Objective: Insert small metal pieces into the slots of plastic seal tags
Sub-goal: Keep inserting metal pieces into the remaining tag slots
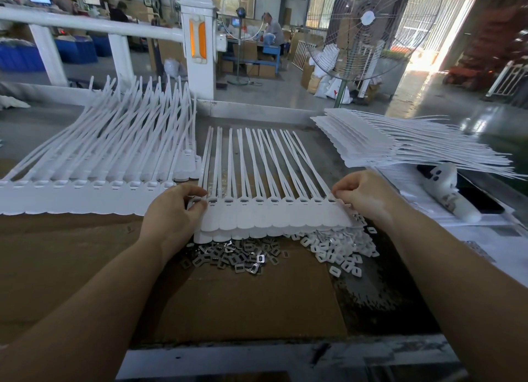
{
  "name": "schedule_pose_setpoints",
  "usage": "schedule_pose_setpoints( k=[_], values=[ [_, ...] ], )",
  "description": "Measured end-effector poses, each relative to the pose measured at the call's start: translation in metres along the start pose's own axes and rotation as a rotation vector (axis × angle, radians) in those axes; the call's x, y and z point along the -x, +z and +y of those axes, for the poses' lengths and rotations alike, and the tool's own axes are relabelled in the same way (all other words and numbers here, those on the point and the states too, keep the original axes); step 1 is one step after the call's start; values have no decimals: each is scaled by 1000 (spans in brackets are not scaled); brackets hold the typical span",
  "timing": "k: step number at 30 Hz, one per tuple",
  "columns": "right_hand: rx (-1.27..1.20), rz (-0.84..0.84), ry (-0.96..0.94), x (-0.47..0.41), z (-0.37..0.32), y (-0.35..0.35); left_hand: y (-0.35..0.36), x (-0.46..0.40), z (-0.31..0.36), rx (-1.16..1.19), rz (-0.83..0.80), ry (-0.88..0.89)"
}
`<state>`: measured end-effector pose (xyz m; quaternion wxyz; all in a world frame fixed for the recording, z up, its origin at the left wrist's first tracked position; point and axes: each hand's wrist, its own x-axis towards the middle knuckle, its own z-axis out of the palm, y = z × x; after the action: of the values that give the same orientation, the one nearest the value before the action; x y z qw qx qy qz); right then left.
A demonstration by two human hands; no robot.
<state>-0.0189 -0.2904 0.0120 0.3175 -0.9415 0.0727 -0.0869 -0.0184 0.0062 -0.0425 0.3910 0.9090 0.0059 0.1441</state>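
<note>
**Hands square a strip of seal tags over the metal pile**

Hands grip opposite ends of a white plastic strip of joined seal tags [274, 215], its flat tag bodies side by side in a row and its long thin tails fanning away from the person across the grey workbench [288, 121]. The left hand [171, 213] pinches the strip's left end with thumb and curled fingers; the right hand [363, 194] pinches the right end near the last slot. At least one more strip lies under the held one.

The row's long axis runs left to right between the two hands, and its small rectangular slots [258, 201] sit in a line along the far edge of the tag bodies, facing up. The loose grey metal clips [237, 257] are heaped on brown cardboard [243, 301] just nearer the person than the strip, partly beneath its near edge, with small white plastic pieces [340, 250] heaped to their right. The metal heap lies closer to the left hand, so that hand looks better placed to pick up a piece and carry it forward to a slot, while the right steadies the row.
</note>
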Motion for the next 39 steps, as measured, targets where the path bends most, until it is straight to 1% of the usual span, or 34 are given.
schedule_pose_setpoints(
  k=[3, 7, 10, 13, 19, 23, 28, 32, 35, 39],
  values=[
    [-62, 68, -21, 5, -3, 2, 0, 0, 0, -2, -2, -2],
    [-207, 110, -41, 18, -12, 13, 0, 0, 0, 7, -5, -10],
    [-223, 149, -90, 29, -23, 25, 0, 0, 1, 11, -8, -13],
    [-180, 182, -153, 39, -32, 42, 0, 1, 1, 19, -13, -7],
    [49, 279, -272, 48, -34, 69, -1, 1, -1, 26, -14, 2],
    [96, 336, -348, 52, -28, 76, 1, 0, -2, 21, -7, -10],
    [150, 364, -396, 57, -27, 80, 3, 0, -2, -82, 48, -27],
    [186, 383, -427, 58, -28, 81, 3, 1, -3, -103, 49, 1],
    [199, 398, -431, 59, -29, 82, 2, 1, -4, -85, 46, 24],
    [226, 419, -462, 60, -30, 83, -1, 2, -6, 6, 26, 40]
  ],
)
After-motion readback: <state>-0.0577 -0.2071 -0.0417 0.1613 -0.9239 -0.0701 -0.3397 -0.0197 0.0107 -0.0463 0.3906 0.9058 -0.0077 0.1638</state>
